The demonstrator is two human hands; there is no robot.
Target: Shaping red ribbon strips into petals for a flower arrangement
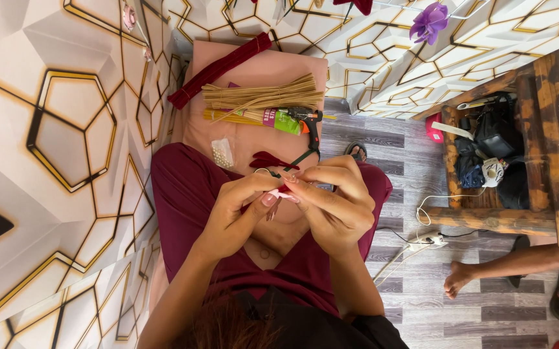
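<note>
Head view, looking down the seated person's lap. The left hand (237, 210) and the right hand (334, 200) meet at mid-frame, fingertips pressed together on a small pink piece (281, 193). Both hands are closed to a pinch: thumb and forefinger of each grip the piece, the remaining fingers curled loosely. What the piece is made of cannot be told, as the fingers cover most of it. Just above the hands, on the pink cloth (292, 68) spread over the knees, lie dark red petals (268, 160) on a thin green stem.

Further up the cloth rest a glue gun (308, 119) with an orange trigger, a green packet (282, 119), a bundle of tan sticks (263, 97), a dark red roll (221, 70) and a small clear bag of beads (222, 152). A purple flower (429, 22) hangs against the patterned wall. To one side stands a wooden shelf (550, 148) holding dark bags, with a white cable (421, 210) running across the grey floor. Another person's foot (457, 278) rests on that floor.

Risks, as judgement: the pinched piece is small and could slip and drop into the lap folds if either grip eases. The glue gun lies near the knees, with its nozzle close to the cloth; if hot, a shifted leg might bring it against cloth or skin. The cable could snag a foot.
</note>
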